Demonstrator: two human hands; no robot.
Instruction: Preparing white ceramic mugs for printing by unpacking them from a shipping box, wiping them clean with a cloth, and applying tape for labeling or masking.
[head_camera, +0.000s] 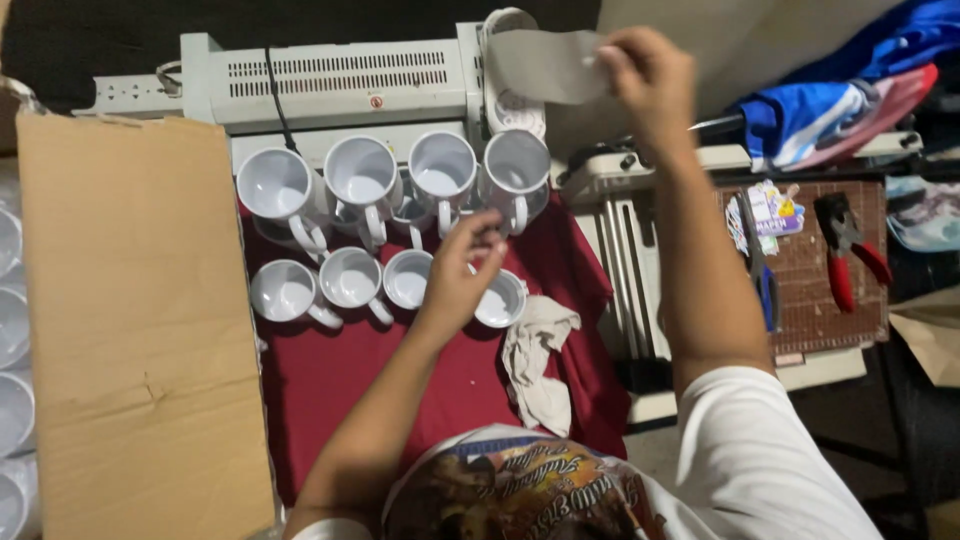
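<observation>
Cloth: I see white mugs (400, 215) in two rows on the red cloth (340, 370), mouths up.
Sheet: my right hand (650, 85) pinches a grey sheet (545, 65) at its right edge, long axis left-right; I judge it light, floppy.
Left hand: my left hand (460, 275) hovers over the mugs, fingertips together; grip unclear.

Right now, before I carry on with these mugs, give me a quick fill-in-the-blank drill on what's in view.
1. The white mugs stand on a dark ____ cloth.
2. The right hand holds up a grey ____.
3. The pliers on the cutting mat have ____ handles.
4. The left hand hovers over the ____.

Missing words: red; sheet; red; mugs
</observation>
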